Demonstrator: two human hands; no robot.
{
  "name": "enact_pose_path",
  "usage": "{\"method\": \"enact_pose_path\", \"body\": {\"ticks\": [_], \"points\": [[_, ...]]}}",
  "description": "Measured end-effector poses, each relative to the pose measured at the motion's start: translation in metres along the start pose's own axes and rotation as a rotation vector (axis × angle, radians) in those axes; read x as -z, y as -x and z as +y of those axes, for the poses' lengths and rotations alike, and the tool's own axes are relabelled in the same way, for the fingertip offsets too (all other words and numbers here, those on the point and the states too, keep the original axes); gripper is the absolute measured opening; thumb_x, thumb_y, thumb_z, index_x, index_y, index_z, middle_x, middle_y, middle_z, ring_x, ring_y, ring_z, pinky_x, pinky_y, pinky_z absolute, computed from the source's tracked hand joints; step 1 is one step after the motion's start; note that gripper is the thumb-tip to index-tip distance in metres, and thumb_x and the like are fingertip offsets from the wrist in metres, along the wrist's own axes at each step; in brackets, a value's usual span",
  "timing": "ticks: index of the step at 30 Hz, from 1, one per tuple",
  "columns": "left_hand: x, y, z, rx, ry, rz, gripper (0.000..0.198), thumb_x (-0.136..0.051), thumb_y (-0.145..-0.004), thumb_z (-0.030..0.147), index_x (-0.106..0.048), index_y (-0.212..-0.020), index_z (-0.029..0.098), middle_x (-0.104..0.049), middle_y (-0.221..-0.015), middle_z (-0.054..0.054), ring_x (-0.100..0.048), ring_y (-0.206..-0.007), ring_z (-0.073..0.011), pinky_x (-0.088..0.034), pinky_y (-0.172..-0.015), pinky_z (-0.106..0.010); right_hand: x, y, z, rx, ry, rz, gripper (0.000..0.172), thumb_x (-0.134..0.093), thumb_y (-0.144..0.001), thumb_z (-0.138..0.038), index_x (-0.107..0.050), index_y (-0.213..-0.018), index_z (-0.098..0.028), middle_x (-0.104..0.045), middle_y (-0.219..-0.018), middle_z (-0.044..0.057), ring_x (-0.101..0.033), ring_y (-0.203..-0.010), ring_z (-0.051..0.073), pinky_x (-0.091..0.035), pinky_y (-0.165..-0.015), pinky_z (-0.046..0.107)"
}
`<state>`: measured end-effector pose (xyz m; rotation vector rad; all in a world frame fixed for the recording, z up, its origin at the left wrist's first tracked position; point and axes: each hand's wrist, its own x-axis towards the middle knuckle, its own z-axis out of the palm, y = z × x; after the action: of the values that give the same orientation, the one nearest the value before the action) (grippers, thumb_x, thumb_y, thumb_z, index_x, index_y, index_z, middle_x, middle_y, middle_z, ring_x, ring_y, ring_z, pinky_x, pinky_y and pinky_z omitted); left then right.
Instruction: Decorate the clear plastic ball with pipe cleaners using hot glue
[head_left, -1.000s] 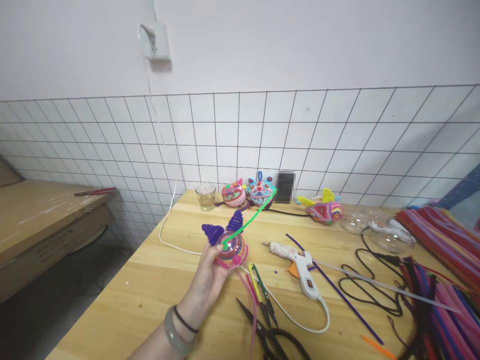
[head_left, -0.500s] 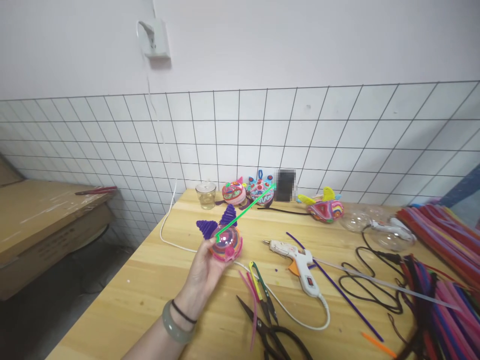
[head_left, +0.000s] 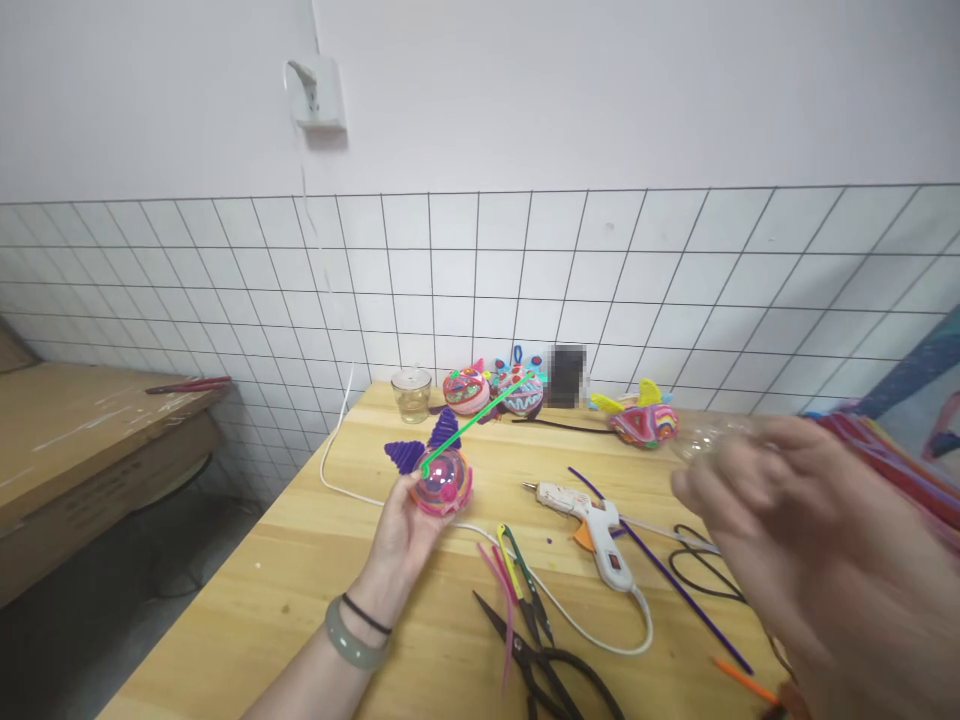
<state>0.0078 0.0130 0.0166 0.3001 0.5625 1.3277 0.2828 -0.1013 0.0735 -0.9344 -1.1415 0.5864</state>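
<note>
My left hand (head_left: 409, 525) grips a round clear ball ornament (head_left: 444, 480) wrapped in pink, orange and purple, with two purple fuzzy ears on top. A long green pipe cleaner (head_left: 480, 420) sticks out from it by my thumb, slanting up to the right. At the right, my right hand (head_left: 795, 530) is raised over the table, smeared by motion; whether its fingers hold anything is unclear. A white glue gun (head_left: 592, 520) lies between the hands, beside a purple pipe cleaner (head_left: 690, 590).
Black scissors (head_left: 532, 655) and yellow-green pliers (head_left: 521, 575) lie at the front. Along the wall stand a glass cup (head_left: 412, 395), decorated balls (head_left: 466, 390) and a winged ornament (head_left: 645, 422). Pipe cleaner bundles (head_left: 877, 460) are at the right. A white cord crosses the table.
My right hand has come into view at the right, over the cords and pipe cleaners. My left hand and the ornament have shifted slightly left in the picture.
</note>
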Motion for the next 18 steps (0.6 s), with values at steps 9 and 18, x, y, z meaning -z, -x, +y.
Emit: {"method": "enact_pose_path", "body": {"ticks": [9,18], "points": [[0.001,-0.002,0.0,-0.024,0.024,0.035,0.012,-0.056,-0.077,0.012,-0.062,-0.087,0.013,-0.074,-0.092,-0.013,-0.07,-0.087,-0.0292,-0.051,-0.085,-0.055,0.015,-0.018,0.085,-0.502,1.142,-0.499,0.037,-0.051,-0.08,-0.051,-0.055,-0.058,-0.022,-0.065,-0.056,0.005,-0.058,-0.054,0.021,-0.034,-0.051,0.028],[0.003,0.001,-0.006,-0.045,-0.042,-0.015,0.016,-0.063,-0.075,0.015,-0.063,-0.091,0.012,-0.074,-0.094,-0.012,-0.069,-0.087,-0.0257,-0.055,-0.079,-0.043,-0.002,-0.011,0.116,-0.512,1.193,-0.433,0.037,-0.063,-0.069,-0.053,-0.049,-0.052,-0.023,-0.063,-0.057,0.004,-0.061,-0.059,0.024,-0.033,-0.05,0.028]]}}
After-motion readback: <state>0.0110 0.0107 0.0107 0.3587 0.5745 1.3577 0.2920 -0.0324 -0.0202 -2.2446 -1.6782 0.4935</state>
